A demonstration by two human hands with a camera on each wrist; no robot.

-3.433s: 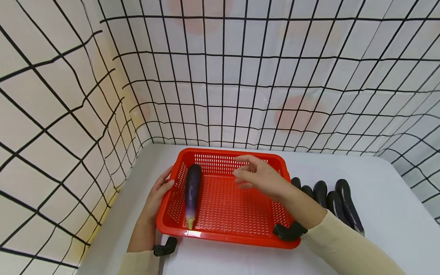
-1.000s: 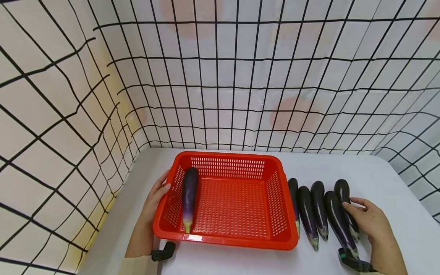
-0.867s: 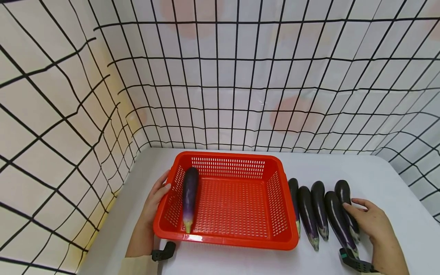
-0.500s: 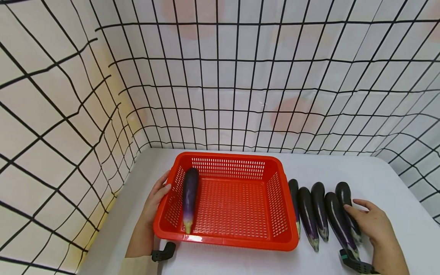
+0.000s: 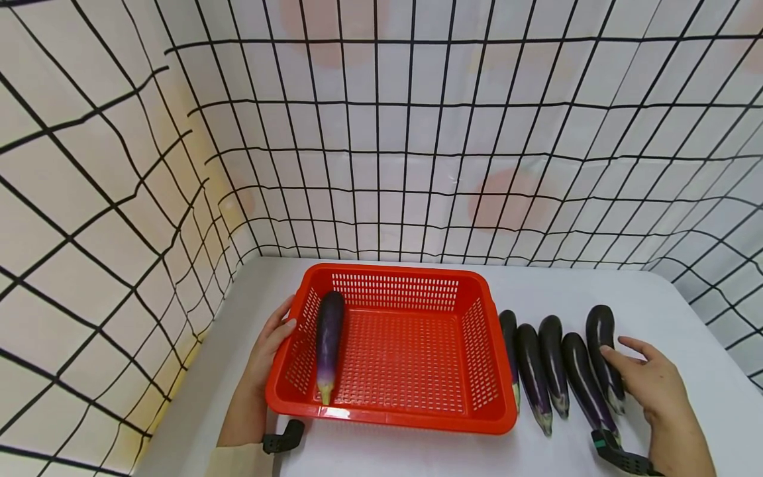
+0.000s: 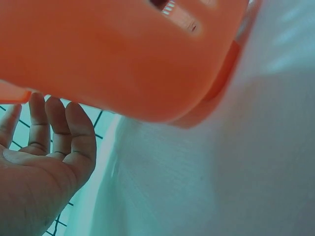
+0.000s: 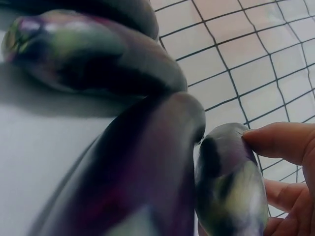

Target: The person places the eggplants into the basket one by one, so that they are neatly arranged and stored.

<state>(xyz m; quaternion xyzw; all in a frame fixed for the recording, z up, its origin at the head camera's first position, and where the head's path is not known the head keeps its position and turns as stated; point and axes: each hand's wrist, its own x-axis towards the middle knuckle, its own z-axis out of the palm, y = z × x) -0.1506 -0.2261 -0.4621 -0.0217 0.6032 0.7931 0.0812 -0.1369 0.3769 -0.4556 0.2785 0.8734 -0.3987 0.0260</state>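
Note:
In the head view, a red perforated plastic basket (image 5: 411, 411) stands on the white table. One eggplant (image 5: 329, 344) lies lengthwise along its left side. My left hand (image 5: 269, 344) rests against the basket's left end; in the left wrist view its fingers (image 6: 56, 125) look nearly straight, tips touching the basket near the rim. To the right, several dark eggplants lie side by side. My right hand (image 5: 658, 384) pinches the rightmost eggplant (image 5: 601, 331) between thumb and fingers. In the right wrist view that eggplant (image 7: 231, 182) touches its neighbour (image 7: 147, 162), and the far fingertips are partly hidden.
Black wire mesh (image 5: 387, 152) over white sheeting encloses the table at the back and sides. Another eggplant (image 5: 509, 344) lies close along the basket's right wall, partly hidden by the rim. Black wrist cameras (image 5: 285, 437) are strapped to both wrists.
My right hand has moved from above the basket to the eggplants on the right. Over the last half second, the rightmost eggplant has shifted slightly away and right. My left hand stays at the basket.

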